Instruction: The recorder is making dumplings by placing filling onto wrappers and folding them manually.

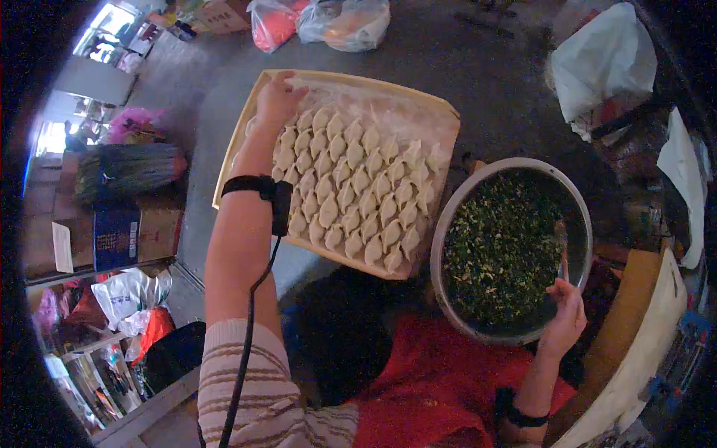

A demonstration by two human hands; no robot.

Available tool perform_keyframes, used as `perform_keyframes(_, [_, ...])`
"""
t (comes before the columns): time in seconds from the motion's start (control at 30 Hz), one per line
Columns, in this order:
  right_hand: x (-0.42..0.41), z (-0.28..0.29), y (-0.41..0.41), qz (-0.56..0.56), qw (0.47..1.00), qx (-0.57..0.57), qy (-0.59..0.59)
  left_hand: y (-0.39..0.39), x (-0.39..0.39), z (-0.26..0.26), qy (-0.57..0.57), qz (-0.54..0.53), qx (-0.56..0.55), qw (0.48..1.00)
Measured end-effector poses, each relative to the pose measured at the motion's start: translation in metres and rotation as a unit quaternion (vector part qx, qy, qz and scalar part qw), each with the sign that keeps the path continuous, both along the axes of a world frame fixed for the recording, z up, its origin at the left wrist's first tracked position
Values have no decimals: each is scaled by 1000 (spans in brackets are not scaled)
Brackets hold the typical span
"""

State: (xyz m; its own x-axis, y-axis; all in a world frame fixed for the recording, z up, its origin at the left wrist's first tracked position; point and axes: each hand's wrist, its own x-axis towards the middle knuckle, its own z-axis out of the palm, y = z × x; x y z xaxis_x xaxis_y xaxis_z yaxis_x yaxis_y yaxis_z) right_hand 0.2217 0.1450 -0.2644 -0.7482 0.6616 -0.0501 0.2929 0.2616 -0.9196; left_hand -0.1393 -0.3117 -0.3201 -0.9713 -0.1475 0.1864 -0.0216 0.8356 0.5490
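Observation:
Rows of pleated raw dumplings (345,193) lie on a shallow wooden tray (392,106) dusted with flour. My left hand (277,103) is over the tray's far left corner, beside the dumplings. Its fingers bend down toward the floured board, and whether anything is under them is hidden. To the right of the tray, a large round metal basin (586,213) holds chopped green filling (498,252) with pale bits. My right hand (566,313) grips the handle of a thin spoon or spatula (563,249) at the basin's near right rim.
Plastic bags (341,25) sit at the far edge of the dark surface. Cardboard boxes (159,232) and a bundle of greens (129,171) stand at the left, above an open drawer (101,381). A white plastic bag (605,61) is at the far right. A black cable (249,325) runs along my left arm.

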Motion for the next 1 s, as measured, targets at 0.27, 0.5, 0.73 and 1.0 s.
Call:
perform_keyframes(0.27, [-1,0,5,-2,1000,-9,17,4,8,-6,-52,-52,-149,986])
perform_keyframes(0.5, [15,20,23,3,998,65,18,0,15,11,-44,-17,-154,987])
perform_keyframes(0.73, [74,81,117,-179,965,192,27,139,97,95,5,-81,228,970])
perform_keyframes(1.0, [195,97,223,-279,926,250,46,262,252,102,-142,-200,448,860])
